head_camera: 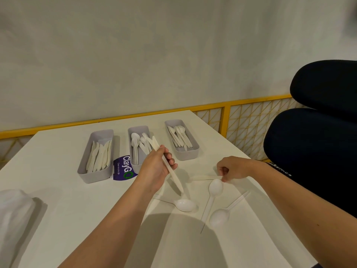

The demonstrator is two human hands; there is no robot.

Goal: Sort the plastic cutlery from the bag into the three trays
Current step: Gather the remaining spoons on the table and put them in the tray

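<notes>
The left hand (156, 169) was closed round the middle of a long cream knife (176, 180), which stood tilted, its lower end pointing down toward the person. The right hand (230, 168) pinched the end of a flat cream piece (204, 177) lying on the table (58, 190) between the two hands. Whether that piece was a knife or a handle could not be told.

Loose cutlery lay near the hands:
- A spoon (185, 205) lay just below the knife's lower end.
- A second spoon (215, 187) lay just under the right hand.
- A third spoon (219, 217) lay nearer the person than the right hand.

The bag (13, 209) sat well to the left of the left arm. Beyond the hands stood three trays:
- The knife tray (96, 177) stood beyond and left of the left hand.
- The spoon tray (138, 128) stood straight beyond the left hand.
- The fork tray (186, 154) stood beyond the gap between the hands.

The step in hand looked like gathering knives for the knife tray. To do it well, the left hand should probably carry its knife leftward past the spoon tray, turn it to lie along the tray's length, and lower it flat onto the stack. The right hand's piece was thin and flat on the table, so tipping up one end would likely give a surer pinch.
</notes>
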